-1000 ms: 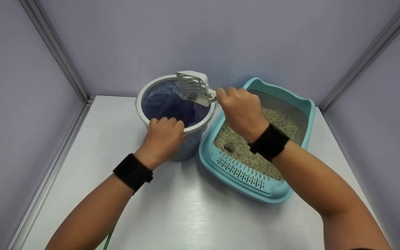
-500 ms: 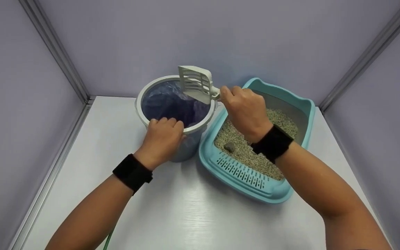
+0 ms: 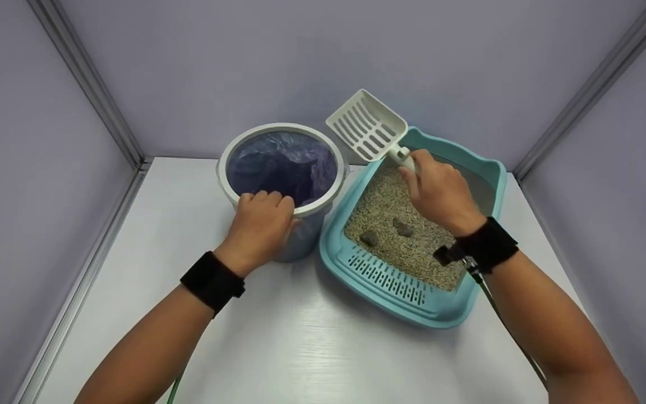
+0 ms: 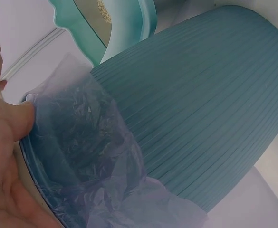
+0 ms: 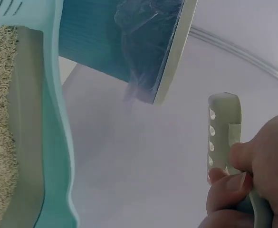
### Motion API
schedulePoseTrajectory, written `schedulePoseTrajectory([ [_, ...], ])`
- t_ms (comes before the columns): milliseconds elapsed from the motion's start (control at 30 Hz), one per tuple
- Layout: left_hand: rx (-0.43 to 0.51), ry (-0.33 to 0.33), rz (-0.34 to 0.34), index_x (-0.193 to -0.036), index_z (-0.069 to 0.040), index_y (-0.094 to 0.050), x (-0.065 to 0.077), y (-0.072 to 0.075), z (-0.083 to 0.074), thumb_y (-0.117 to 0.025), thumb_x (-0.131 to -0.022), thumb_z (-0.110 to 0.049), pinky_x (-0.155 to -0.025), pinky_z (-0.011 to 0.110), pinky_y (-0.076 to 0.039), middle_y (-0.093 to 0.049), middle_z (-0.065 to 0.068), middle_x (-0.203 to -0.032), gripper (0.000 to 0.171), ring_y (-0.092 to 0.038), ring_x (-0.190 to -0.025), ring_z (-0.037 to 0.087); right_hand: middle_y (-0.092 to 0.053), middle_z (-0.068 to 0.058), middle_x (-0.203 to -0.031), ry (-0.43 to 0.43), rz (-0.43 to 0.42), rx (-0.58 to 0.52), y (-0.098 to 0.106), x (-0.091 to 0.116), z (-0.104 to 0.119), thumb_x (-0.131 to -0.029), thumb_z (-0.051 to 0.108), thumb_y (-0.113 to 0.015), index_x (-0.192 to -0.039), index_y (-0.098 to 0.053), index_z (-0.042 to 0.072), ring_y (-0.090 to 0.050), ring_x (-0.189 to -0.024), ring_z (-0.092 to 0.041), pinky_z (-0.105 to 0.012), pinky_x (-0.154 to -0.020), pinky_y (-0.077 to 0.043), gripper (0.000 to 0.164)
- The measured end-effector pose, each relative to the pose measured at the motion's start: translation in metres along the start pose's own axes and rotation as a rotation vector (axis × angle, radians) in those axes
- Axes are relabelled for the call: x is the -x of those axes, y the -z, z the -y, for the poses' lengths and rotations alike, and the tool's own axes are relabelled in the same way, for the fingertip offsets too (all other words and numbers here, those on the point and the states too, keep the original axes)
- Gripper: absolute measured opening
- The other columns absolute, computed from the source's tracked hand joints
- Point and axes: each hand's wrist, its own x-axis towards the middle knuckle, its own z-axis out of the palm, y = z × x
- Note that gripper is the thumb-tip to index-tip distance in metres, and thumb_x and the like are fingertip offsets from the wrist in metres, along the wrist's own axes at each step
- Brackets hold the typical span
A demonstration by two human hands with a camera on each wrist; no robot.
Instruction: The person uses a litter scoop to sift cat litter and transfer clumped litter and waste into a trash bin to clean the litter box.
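Right grip [image 3: 442,193] clasped empty scoop [image 3: 368,126]; left grip [image 3: 260,229] held bin rim [image 3: 282,127]; scooping seemingly in hand; next, clumps [image 3: 369,238] likely wanted lifting.

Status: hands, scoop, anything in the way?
Left hand gripping bin rim. Right hand holding scoop aloft, no clump visible in it. Dark clumps lie on litter. Nothing seen between scoop and bin rim.

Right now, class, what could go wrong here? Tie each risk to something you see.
The left hand grips the rim of the bin: a pull might tip it or drag the overhanging liner. The right hand holds a slotted scoop, so loose litter could sift through and spill between bin and litter box.
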Motion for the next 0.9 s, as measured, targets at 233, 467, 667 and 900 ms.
schedulePoseTrajectory([
  [233, 0.01, -0.011, -0.057, -0.099, -0.004, -0.062, 0.007, 0.001, 0.007, -0.08, -0.09, -0.039, -0.102, 0.056, -0.045, -0.066, 0.014, -0.093, 0.041, -0.065, -0.09, 0.035, -0.05, -0.01, -0.084, -0.072, 0.057, -0.09, -0.005, 0.014, -0.06, -0.114, 0.036, -0.035, -0.124, -0.048, 0.0, -0.046, -0.061, -0.022, -0.037, -0.057, -0.038, 0.04],
  [467, 0.115, 0.042, -0.006, -0.136, -0.001, -0.056, 0.01, 0.003, 0.013, -0.085, -0.083, -0.039, -0.124, 0.066, -0.027, -0.063, 0.019, -0.132, 0.071, -0.057, -0.131, 0.04, -0.047, -0.01, -0.083, -0.139, 0.152, -0.102, -0.008, 0.025, -0.119, -0.114, 0.041, -0.029, -0.118, -0.047, 0.0, -0.045, -0.063, -0.022, -0.037, -0.058, -0.039, 0.045],
  [667, 0.166, 0.046, -0.148, -0.144, -0.003, -0.053, 0.016, -0.001, 0.003, -0.084, -0.084, -0.031, -0.125, 0.068, -0.021, -0.054, 0.019, -0.149, 0.073, -0.042, -0.15, 0.039, -0.046, -0.011, -0.082, -0.189, 0.235, -0.071, -0.008, 0.033, -0.159, -0.112, 0.05, -0.025, -0.117, -0.044, 0.001, -0.046, -0.063, -0.025, -0.039, -0.06, -0.039, 0.053],
  [900, 0.28, -0.123, -0.29, -0.13, -0.007, -0.063, 0.026, -0.009, -0.032, -0.077, -0.087, -0.018, -0.118, 0.054, -0.038, -0.065, 0.009, -0.129, 0.046, -0.059, -0.129, 0.028, -0.055, -0.015, -0.088, -0.243, 0.202, -0.04, -0.013, 0.034, -0.186, -0.11, 0.052, -0.04, -0.116, -0.05, -0.004, -0.055, -0.07, -0.027, -0.038, -0.063, -0.043, 0.057],
])
